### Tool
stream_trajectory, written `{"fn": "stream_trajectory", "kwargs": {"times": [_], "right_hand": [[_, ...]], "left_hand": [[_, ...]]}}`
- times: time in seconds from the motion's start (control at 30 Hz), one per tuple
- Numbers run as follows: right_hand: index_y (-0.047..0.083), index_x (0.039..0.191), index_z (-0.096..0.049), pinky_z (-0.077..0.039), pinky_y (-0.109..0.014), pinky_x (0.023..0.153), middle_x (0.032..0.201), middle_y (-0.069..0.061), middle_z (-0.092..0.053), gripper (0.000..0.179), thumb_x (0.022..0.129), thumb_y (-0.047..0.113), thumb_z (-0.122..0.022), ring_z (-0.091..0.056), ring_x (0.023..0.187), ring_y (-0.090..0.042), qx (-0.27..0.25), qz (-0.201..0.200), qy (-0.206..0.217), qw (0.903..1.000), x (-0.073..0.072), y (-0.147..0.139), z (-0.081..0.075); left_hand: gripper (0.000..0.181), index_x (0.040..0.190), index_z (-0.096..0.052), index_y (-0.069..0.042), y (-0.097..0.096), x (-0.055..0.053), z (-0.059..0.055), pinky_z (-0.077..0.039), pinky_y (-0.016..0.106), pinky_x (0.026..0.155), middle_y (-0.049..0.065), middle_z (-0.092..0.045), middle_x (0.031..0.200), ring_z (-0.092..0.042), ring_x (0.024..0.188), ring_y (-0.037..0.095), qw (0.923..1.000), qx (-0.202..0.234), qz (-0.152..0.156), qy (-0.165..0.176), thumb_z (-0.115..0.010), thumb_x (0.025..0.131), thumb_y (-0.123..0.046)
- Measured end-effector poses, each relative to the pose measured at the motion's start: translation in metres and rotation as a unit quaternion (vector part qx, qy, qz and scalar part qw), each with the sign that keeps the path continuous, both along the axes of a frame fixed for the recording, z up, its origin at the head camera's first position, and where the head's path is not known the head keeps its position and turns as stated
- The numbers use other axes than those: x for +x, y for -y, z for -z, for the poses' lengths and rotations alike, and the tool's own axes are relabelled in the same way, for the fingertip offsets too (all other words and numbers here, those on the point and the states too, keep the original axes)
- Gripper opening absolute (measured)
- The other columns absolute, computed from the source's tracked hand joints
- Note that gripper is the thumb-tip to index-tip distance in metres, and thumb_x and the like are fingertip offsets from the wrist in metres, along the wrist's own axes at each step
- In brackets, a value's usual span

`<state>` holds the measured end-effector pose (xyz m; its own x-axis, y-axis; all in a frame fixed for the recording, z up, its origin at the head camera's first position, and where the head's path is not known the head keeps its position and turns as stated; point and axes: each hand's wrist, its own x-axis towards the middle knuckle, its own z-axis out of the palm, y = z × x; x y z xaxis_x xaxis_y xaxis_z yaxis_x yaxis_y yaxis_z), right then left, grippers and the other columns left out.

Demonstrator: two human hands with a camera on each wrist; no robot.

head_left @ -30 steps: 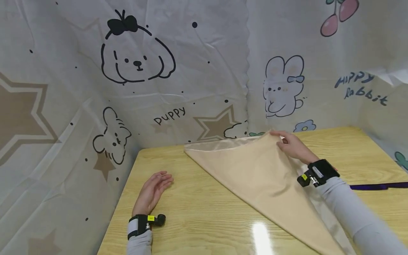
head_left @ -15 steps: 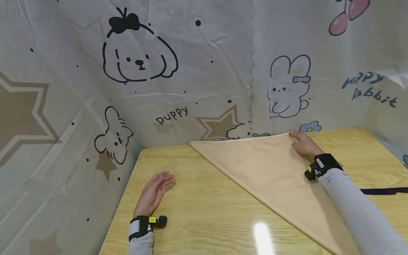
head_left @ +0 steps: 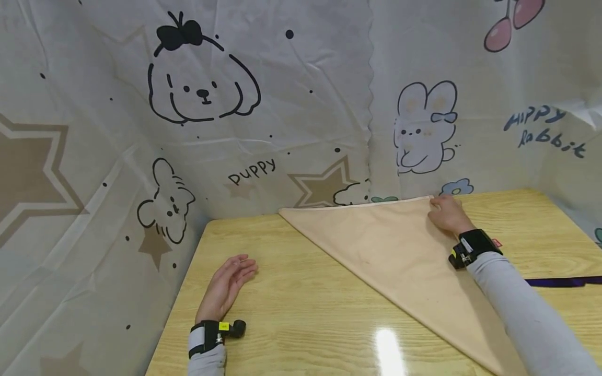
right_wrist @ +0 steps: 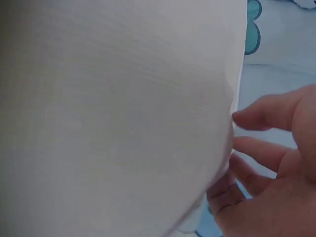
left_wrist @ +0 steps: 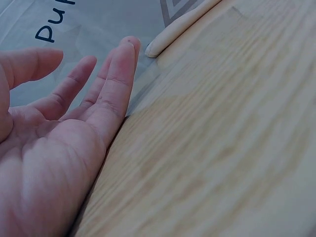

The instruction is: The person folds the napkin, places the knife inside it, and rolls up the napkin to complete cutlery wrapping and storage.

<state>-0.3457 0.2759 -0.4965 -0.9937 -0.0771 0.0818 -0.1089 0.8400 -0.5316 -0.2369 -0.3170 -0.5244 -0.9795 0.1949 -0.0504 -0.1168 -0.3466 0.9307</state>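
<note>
A beige cloth [head_left: 385, 250], folded into a large triangle, lies over the right half of the wooden table. Its long folded edge slants from the back toward the front right, and its far edge runs along the table's back edge. At the back right corner of the cloth my right hand [head_left: 450, 215] pinches the fabric. The right wrist view shows thumb [right_wrist: 266, 112] and fingers at the margin of the cloth [right_wrist: 123, 118]. Well left of the cloth, my left hand [head_left: 227, 286] rests on its side on the table, fingers loosely extended, holding nothing.
A dark purple strap [head_left: 564, 282] lies on the table [head_left: 282, 313] at the right, beyond my right forearm. A printed fabric curtain [head_left: 282, 104] with cartoon animals stands right behind the table and along its left side.
My right hand has moved right and lowered the cloth's corner. The far edge, sagging earlier with the layer beneath showing, now lies straight along the back. My left hand has stayed put.
</note>
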Motion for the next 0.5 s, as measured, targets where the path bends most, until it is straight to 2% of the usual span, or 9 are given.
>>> {"fn": "stream_trajectory", "kwargs": {"times": [0.2,0.33,0.37,0.43,0.47,0.5], "right_hand": [[-0.020,0.131,-0.047,-0.031,-0.065,0.103,0.134,-0.041,-0.042,0.051,0.089,0.009,-0.049,-0.033,0.124,-0.055,0.011,0.019,0.024,0.9995,0.007,0.004,-0.008],[-0.018,0.135,-0.044,-0.033,-0.066,0.101,0.134,-0.041,-0.042,0.054,0.091,0.013,-0.047,-0.036,0.122,-0.055,0.033,0.006,0.046,0.9984,0.014,0.001,-0.014],[-0.018,0.135,-0.042,-0.033,-0.066,0.101,0.134,-0.041,-0.042,0.054,0.092,0.014,-0.047,-0.036,0.122,-0.055,0.037,0.000,0.050,0.9980,0.017,-0.001,-0.017],[-0.018,0.137,-0.039,-0.035,-0.066,0.099,0.133,-0.042,-0.042,0.056,0.094,0.017,-0.045,-0.039,0.120,-0.055,0.033,-0.012,0.065,0.9973,0.027,-0.004,-0.022],[-0.018,0.139,-0.037,-0.036,-0.066,0.098,0.133,-0.042,-0.042,0.057,0.096,0.018,-0.045,-0.040,0.119,-0.055,0.030,-0.018,0.076,0.9965,0.035,-0.005,-0.025],[-0.018,0.140,-0.035,-0.037,-0.066,0.097,0.133,-0.043,-0.042,0.058,0.097,0.020,-0.045,-0.042,0.118,-0.055,0.028,-0.022,0.086,0.9957,0.044,-0.006,-0.028]], "left_hand": [[0.046,0.142,-0.030,0.008,0.003,0.001,0.000,-0.044,0.038,0.103,0.022,-0.053,0.130,-0.038,0.130,0.042,1.0000,0.002,-0.004,0.000,-0.040,0.105,-0.018],[0.051,0.144,-0.027,0.010,0.000,0.001,-0.001,-0.044,0.037,0.102,0.027,-0.048,0.132,-0.040,0.129,0.042,0.9998,-0.020,-0.008,0.002,-0.042,0.105,-0.018],[0.051,0.144,-0.028,0.011,-0.002,0.000,-0.002,-0.045,0.036,0.101,0.028,-0.047,0.132,-0.043,0.127,0.041,0.9990,-0.043,-0.009,0.002,-0.043,0.104,-0.019],[0.049,0.142,-0.034,0.010,-0.011,-0.004,-0.007,-0.049,0.033,0.097,0.028,-0.049,0.130,-0.050,0.121,0.037,0.9917,-0.128,-0.013,-0.003,-0.044,0.104,-0.020],[0.047,0.140,-0.039,0.008,-0.017,-0.006,-0.010,-0.051,0.032,0.094,0.027,-0.052,0.129,-0.055,0.116,0.034,0.9831,-0.183,-0.014,-0.003,-0.046,0.103,-0.020],[0.045,0.138,-0.043,0.006,-0.023,-0.008,-0.014,-0.053,0.033,0.092,0.025,-0.054,0.127,-0.058,0.112,0.031,0.9707,-0.240,-0.011,-0.004,-0.047,0.103,-0.022]]}}
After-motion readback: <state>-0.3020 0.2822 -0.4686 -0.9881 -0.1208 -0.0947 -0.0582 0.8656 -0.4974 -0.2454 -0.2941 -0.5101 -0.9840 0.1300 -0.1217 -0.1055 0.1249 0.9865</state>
